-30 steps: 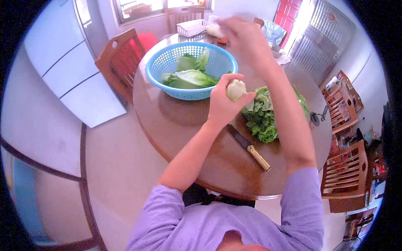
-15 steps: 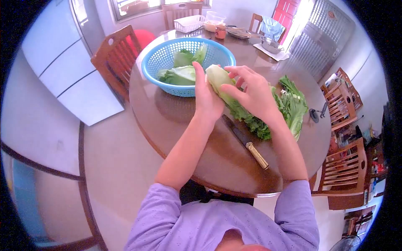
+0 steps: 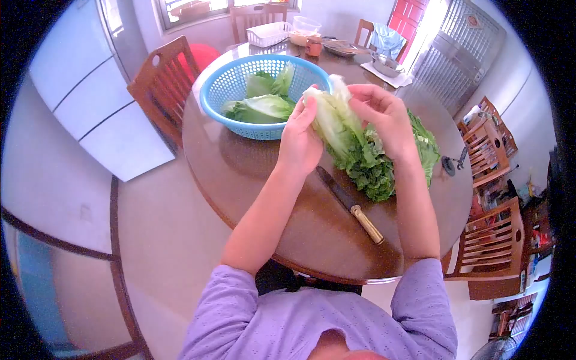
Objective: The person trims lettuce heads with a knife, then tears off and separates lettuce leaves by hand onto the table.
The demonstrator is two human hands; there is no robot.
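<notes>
A head of leafy lettuce [image 3: 335, 123] is held up over the table, its pale stem end pointing away from me. My left hand [image 3: 300, 135] grips it from the left side, close to the basket. On the other side my right hand [image 3: 384, 117] pinches a leaf [image 3: 342, 93] that stands apart from the head at the stem end. Several loose leaves [image 3: 261, 108] lie in the blue plastic basket [image 3: 225, 73]. More lettuce [image 3: 427, 147] rests on the table behind my right forearm. A knife [image 3: 354, 210] with a brass-coloured handle lies below the held head.
The round brown table [image 3: 288, 222] has a white basket [image 3: 268, 35], a jar [image 3: 314, 46] and a metal bowl [image 3: 388, 65] at its far side. A small black object [image 3: 450, 165] sits near the right edge. Wooden chairs [image 3: 165, 81] surround the table.
My right hand has closed on a leaf at the stem end and drawn it rightward, away from the head. The head has turned and shows its inner leaves. My left hand still holds it.
</notes>
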